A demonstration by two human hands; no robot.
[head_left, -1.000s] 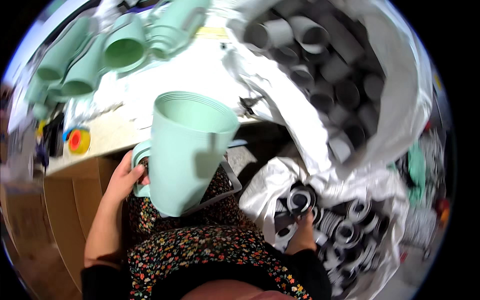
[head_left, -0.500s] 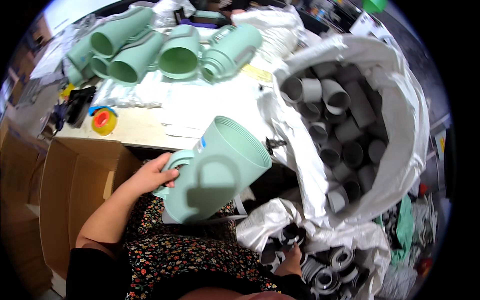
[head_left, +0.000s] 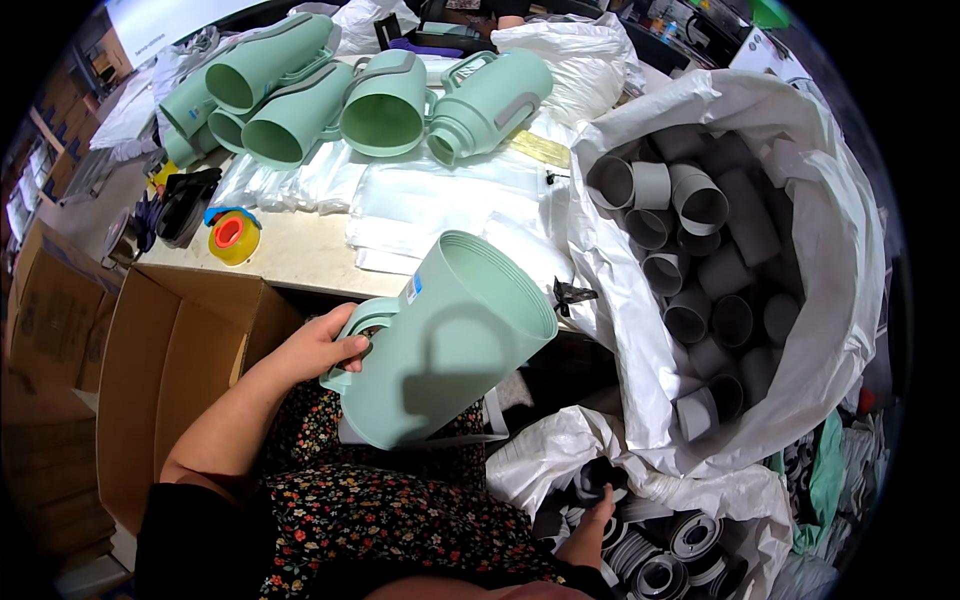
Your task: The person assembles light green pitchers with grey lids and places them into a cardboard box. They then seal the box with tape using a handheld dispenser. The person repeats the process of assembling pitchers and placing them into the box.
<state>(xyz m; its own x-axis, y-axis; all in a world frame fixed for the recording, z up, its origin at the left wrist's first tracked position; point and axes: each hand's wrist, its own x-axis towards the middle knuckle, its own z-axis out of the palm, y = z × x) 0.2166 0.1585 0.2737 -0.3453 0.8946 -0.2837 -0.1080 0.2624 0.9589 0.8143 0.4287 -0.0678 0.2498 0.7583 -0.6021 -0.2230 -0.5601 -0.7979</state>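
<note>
In my left hand (head_left: 325,352) is a pale green plastic jug body (head_left: 450,335), gripped by its side handle. The jug leans to the right, its threaded open mouth up, with a small blue label near the rim. My right hand (head_left: 596,520) is down in a low white sack (head_left: 560,442) of grey and black ring-shaped parts (head_left: 660,577). Its fingers are closed on a dark ring-shaped part (head_left: 597,480) near the sack's edge; most of the grip is hidden.
Several green jug bodies (head_left: 385,115) lie on the white-topped table (head_left: 315,250). A yellow tape roll (head_left: 234,238) sits near its front edge. An open cardboard box (head_left: 190,350) stands at left. A large white sack (head_left: 840,300) of grey cylinders (head_left: 735,320) stands at right.
The whole view has shifted, so things appear a little farther right. The jug stays in my left hand at about the same tilt, and my right hand remains in the low sack.
</note>
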